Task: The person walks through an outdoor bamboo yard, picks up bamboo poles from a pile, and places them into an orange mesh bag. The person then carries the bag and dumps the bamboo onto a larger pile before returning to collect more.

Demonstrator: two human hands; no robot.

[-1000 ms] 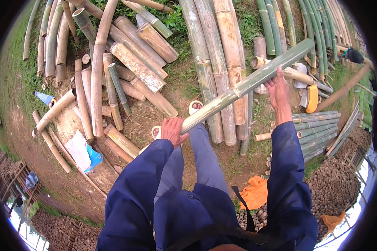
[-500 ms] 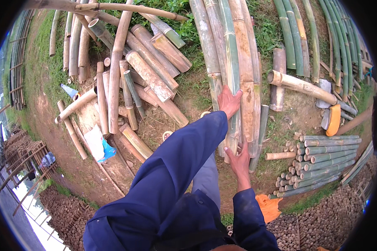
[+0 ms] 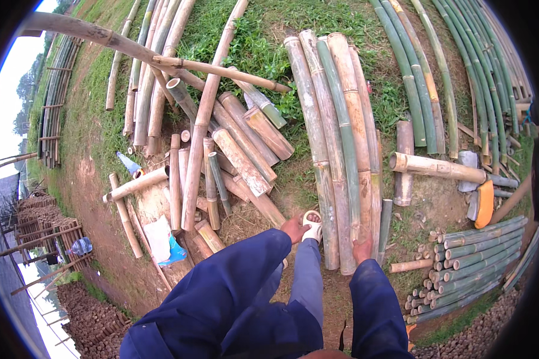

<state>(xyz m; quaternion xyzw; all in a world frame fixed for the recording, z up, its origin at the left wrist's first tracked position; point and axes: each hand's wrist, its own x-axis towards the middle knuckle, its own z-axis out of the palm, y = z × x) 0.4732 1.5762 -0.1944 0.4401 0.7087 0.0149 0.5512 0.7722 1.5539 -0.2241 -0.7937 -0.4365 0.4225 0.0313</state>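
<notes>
- Bamboo is all over this yard in the head view, some poles tan and some green.
- The left hand [image 3: 294,229] sits at about six o'clock, a bit left of the middle. It is low, beside a white sandal [image 3: 312,224], and it looks empty. Whether its fingers are curled or loose, I cannot tell.
- The right hand [image 3: 362,249] is just right of it. It rests on the near ends of the row of long poles [image 3: 340,149]. It seems to lie flat on top, not wrapped round a pole, but I cannot be sure.
- The two hands are apart, with a blue trouser leg [image 3: 308,281] between them.
- The row of long poles lies flat on the grass and runs up toward twelve o'clock. The poles lie side by side and touch each other. I think that lot is already laid down neatly.
- At nine to eleven o'clock a messy heap of short thick logs [image 3: 233,149] lies criss-cross. It looks unsorted, so I think much is left.
- At four o'clock thin green sticks [image 3: 473,257] are stacked tidily.
- At three o'clock a fat short log [image 3: 437,167] lies across, near a saw with an orange handle [image 3: 483,203].
</notes>
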